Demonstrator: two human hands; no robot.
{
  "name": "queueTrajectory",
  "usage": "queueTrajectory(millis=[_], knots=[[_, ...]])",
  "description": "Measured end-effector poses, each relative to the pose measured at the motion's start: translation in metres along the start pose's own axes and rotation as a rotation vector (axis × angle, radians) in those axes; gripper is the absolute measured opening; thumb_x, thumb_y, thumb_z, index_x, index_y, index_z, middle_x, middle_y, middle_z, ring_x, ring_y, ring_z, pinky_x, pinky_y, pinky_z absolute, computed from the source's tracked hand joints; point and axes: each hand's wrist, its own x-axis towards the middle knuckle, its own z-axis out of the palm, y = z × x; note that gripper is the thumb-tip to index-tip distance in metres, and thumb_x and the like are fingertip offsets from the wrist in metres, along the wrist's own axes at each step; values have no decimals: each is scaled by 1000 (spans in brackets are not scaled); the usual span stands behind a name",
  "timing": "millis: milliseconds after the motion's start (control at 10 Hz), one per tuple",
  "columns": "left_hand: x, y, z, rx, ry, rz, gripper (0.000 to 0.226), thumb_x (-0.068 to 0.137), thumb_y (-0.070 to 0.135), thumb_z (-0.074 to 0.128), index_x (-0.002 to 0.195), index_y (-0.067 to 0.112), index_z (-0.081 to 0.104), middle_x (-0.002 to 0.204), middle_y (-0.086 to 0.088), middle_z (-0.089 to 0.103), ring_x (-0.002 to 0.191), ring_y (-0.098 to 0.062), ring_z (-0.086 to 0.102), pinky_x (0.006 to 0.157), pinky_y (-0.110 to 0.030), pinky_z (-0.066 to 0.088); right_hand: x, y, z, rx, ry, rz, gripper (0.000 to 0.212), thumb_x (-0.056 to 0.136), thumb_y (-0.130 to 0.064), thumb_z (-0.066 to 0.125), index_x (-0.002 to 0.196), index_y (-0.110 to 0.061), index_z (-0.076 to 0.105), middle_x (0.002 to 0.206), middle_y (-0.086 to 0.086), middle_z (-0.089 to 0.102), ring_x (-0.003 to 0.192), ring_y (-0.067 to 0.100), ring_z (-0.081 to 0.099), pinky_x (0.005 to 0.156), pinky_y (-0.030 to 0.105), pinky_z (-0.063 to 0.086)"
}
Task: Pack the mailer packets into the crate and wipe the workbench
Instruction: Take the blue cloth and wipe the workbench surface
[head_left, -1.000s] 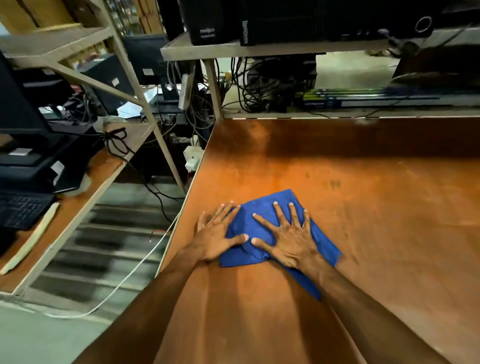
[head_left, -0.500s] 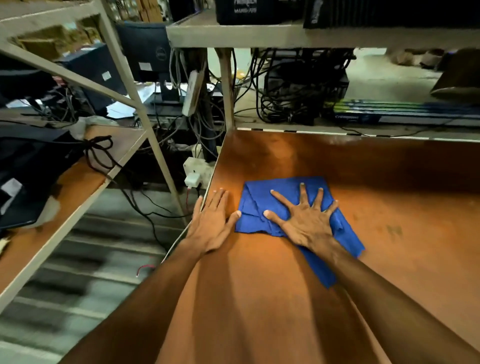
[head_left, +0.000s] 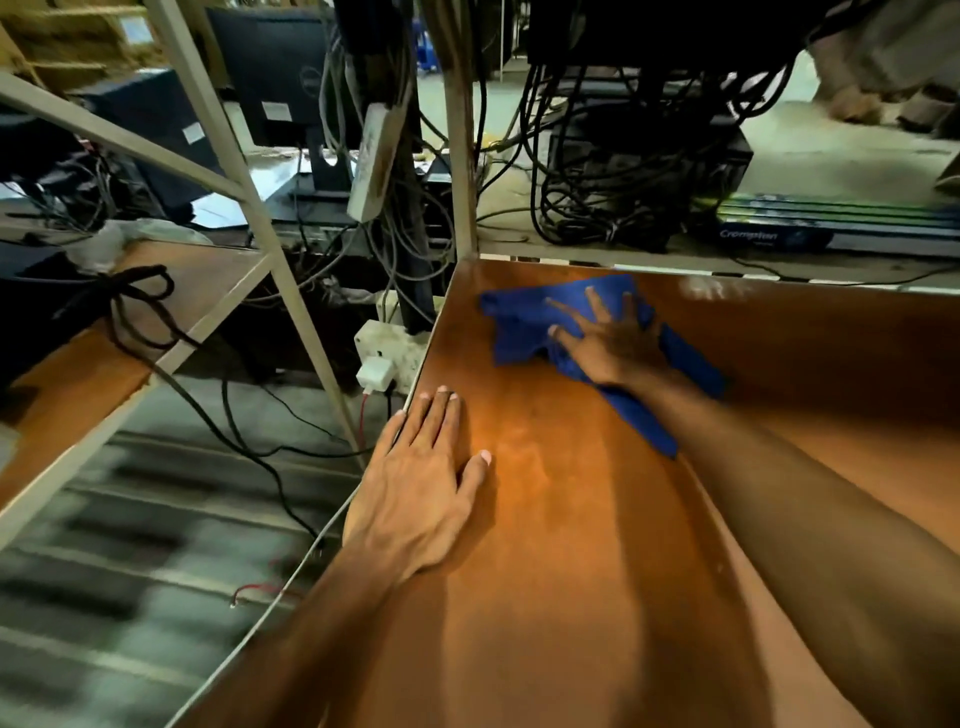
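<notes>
Right hand: the right hand (head_left: 608, 348) is laid flat on the blue cloth (head_left: 524, 322), fingers spread and straight; nothing is gripped.
Left hand: the left hand (head_left: 421, 488) is pressed palm-down on the bare worktop (head_left: 571, 597), fingers straight, at the board's left edge near the centre of the frame.
Cloth position: the cloth is found in the upper centre of the frame, near the worktop's far left corner.
Stage: wiping is judged to be in hand.
Risk 1: the cloth may be pushed over the far edge into the cables (head_left: 597, 197), since little board is left beyond it.
Risk 2: the loose tail trailing under the right forearm may be bunched, so that a strip is left unwiped.
Risk 3: the left hand may be slid off the edge above the white plug adapter (head_left: 375, 373).
Hidden: mailer packets and crate are not seen; part of the cloth is covered by hand and forearm.
Unclear: the right fingertips are blurred; the worktop's near end is cut off by the lower frame edge.
</notes>
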Motion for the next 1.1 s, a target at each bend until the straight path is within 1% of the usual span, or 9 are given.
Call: queueTrajectory(millis=[100, 200, 300, 400, 600, 700, 800, 1000, 1100], knots=[[1, 1, -2, 16, 1, -7, 73, 100, 62, 11, 159, 21, 4, 166, 5, -2, 152, -7, -9, 125, -36, 5, 20, -28, 3, -19, -22, -12, 60, 85, -83, 13, 142, -69, -3, 166, -5, -8, 149, 41, -16, 109, 73, -10], [1, 2, -2, 10, -12, -10, 72, 100, 63, 10, 159, 23, 1, 166, 6, -5, 151, -6, -11, 125, -35, 1, 5, -64, 15, -33, -33, -243, 58, 89, -79, 13, 144, -66, -3, 165, -10, -10, 150, 32, -17, 111, 64, -18], [1, 1, -3, 10, -7, -14, 72, 100, 63, 11, 159, 24, -1, 165, 8, -7, 151, -5, -13, 125, -33, -2, 28, -38, 13, -80, 51, -214, 66, 88, -78, 10, 150, -57, 3, 166, -10, 1, 152, 27, -5, 116, 56, -7], [0, 2, -2, 9, 0, -14, 72, 100, 64, 11, 159, 25, 0, 165, 9, -6, 151, -5, -12, 125, -33, 0, 59, -6, 5, 46, 57, 74, 79, 78, -89, 7, 150, -56, 4, 166, -7, 3, 152, 33, -4, 116, 65, -5], [-1, 4, -6, 10, 3, -15, 72, 100, 64, 11, 159, 24, 2, 165, 8, -5, 151, -5, -11, 125, -33, -2, 28, -42, 2, -38, -4, -262, 59, 96, -70, 18, 151, -54, 7, 166, -7, 1, 152, 29, -3, 117, 63, -4], [-2, 5, -7, 10, 7, -13, 71, 100, 64, 11, 159, 24, 1, 165, 8, -5, 151, -5, -11, 125, -32, -3, 39, 17, -11, 58, 60, -62, 70, 96, -67, 28, 155, -30, 24, 165, 5, 13, 151, 34, 7, 118, 61, 4], [-2, 5, -6, 9, 8, -19, 72, 100, 65, 10, 159, 25, 0, 165, 8, -6, 151, -5, -11, 125, -33, -2, 40, 74, -28, 103, 25, 178, 76, 95, -69, 27, 157, -25, 19, 165, 8, 10, 151, 34, 5, 119, 60, 2], [1, 2, -1, 18, 22, -18, 74, 98, 67, 11, 159, 26, 5, 166, 8, 0, 151, -5, -8, 125, -33, 1, 26, 39, -2, 34, -24, -10, 91, 82, -85, 17, 157, -36, 2, 166, -5, 2, 153, 24, -2, 120, 56, -1], [2, -1, 2, 13, 22, -17, 75, 97, 68, 11, 159, 25, 7, 166, 8, 2, 151, -5, -6, 125, -34, 4, 25, 92, -10, 120, 53, 130, 85, 86, -79, 25, 155, -28, 23, 165, 4, 15, 151, 31, 8, 119, 57, 6]])
